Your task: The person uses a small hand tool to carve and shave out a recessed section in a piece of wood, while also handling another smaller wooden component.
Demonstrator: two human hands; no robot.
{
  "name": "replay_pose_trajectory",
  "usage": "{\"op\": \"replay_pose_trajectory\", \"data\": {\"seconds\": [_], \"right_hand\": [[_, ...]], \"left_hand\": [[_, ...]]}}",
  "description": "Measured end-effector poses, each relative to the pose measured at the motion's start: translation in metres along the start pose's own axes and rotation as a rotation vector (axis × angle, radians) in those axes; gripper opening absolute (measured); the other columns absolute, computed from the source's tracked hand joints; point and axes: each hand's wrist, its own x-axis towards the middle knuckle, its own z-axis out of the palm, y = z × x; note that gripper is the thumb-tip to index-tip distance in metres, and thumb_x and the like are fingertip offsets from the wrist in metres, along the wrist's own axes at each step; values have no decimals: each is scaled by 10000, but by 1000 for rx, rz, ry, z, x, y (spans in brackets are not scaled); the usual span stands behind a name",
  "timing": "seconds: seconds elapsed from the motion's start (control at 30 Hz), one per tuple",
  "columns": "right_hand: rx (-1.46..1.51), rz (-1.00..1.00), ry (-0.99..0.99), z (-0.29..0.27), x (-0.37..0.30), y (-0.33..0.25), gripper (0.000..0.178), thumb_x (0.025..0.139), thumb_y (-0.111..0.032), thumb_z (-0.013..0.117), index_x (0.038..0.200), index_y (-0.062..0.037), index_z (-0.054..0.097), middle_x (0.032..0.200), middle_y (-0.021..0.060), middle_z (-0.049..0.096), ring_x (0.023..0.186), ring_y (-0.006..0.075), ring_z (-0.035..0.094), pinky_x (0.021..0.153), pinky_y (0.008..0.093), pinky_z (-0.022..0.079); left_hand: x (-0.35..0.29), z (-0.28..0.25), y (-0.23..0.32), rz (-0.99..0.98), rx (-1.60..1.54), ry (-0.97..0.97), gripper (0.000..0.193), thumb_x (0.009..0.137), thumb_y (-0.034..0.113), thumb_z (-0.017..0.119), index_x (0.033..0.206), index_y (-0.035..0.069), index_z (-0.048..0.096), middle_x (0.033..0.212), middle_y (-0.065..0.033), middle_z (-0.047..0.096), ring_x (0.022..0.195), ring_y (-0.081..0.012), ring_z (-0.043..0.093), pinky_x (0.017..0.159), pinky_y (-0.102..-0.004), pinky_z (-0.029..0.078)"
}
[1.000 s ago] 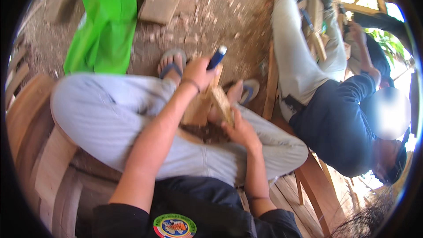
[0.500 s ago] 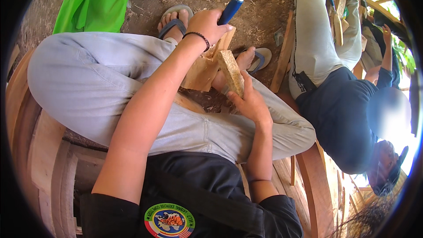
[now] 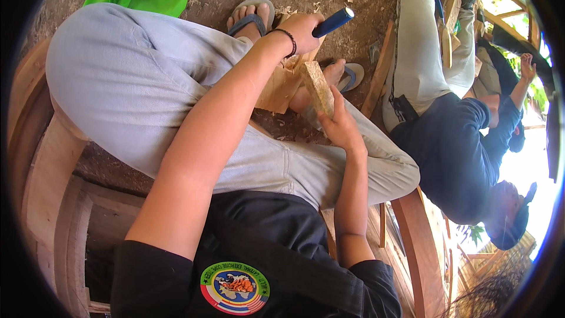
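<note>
Our left hand (image 3: 303, 26) has its fingers closed around a blue tool handle (image 3: 333, 22), held above a block of pale wood (image 3: 294, 82) that sits over our crossed legs. Our right hand (image 3: 341, 126) grips that block from below, fingers wrapped on its rough end, while another person (image 3: 453, 141) works just to our right.

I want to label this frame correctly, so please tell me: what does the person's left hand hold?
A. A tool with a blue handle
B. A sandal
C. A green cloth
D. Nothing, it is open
A: the left hand is closed around a tool with a blue handle, raised above the wooden piece that the right hand steadies.
</note>
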Motion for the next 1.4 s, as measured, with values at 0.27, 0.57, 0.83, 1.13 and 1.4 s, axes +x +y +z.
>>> {"op": "replay_pose_trajectory", "data": {"seconds": [0.27,0.57,0.83,1.13,1.4], "right_hand": [[-76,-18,13,4,1,3,690,983,-229,616,1572,-71,295,1392,338,562,1308,478,545,1055,475,453],[-35,108,-60,5,5,-17,704,995,-357,591,1550,-19,321,1242,355,637,1170,509,614,988,522,478],[-166,182,51,-9,8,-9,507,973,-382,674,1260,22,561,1110,309,682,1077,457,665,939,483,511],[415,-158,522,-148,95,-33,591,1028,-284,632,1535,-78,408,1046,127,686,703,173,674,627,304,573],[428,-108,156,-192,159,-32,530,1050,-313,605,1537,-142,486,1026,43,682,632,93,630,563,229,539]], "left_hand": [[1,-4,-1,-14,50,38,385,815,227,809,1157,95,694,1034,-186,746,1003,-376,715,910,-451,554],[0,4,-15,22,35,118,468,803,266,850,1188,83,658,952,-151,745,891,-309,731,831,-400,556],[21,19,-15,31,136,85,415,806,295,829,1130,106,652,958,-158,736,929,-351,722,828,-445,556],[53,28,-16,7,240,-16,448,820,319,811,1194,129,651,1033,-147,735,991,-349,715,868,-462,547],[55,30,-9,-107,282,-98,516,825,293,799,1297,161,640,1070,-152,742,1035,-343,717,898,-464,558]]}}
